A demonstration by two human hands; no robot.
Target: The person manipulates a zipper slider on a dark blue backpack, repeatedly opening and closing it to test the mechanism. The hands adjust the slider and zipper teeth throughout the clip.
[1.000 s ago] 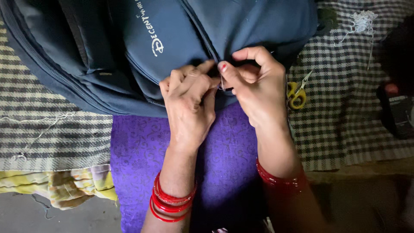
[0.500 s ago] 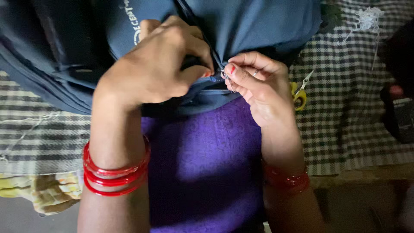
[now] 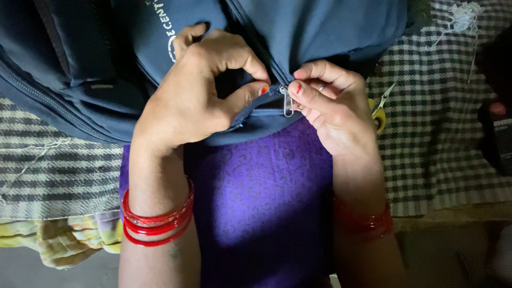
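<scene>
A dark blue backpack [image 3: 330,26] lies across my lap, its lower edge over my purple garment [image 3: 261,186]. My left hand [image 3: 202,90] pinches the bag's fabric beside the zipper, thumb and forefinger closed on the edge. My right hand [image 3: 330,104] grips the small metal zipper pull [image 3: 288,102] between thumb and fingertips. The two hands almost touch at the zipper. Red bangles sit on both wrists.
A black-and-white checked cloth [image 3: 437,144] covers the surface to the right, with small yellow-handled scissors [image 3: 380,109] just beyond my right hand and a tangle of white thread [image 3: 463,16] at the top right. A striped cloth [image 3: 58,170] and yellow fabric [image 3: 69,245] lie at left.
My left hand has risen from flat against the bag to an arched pinch at the zipper. The view has closed in on the hands. My right hand stays at the zipper pull.
</scene>
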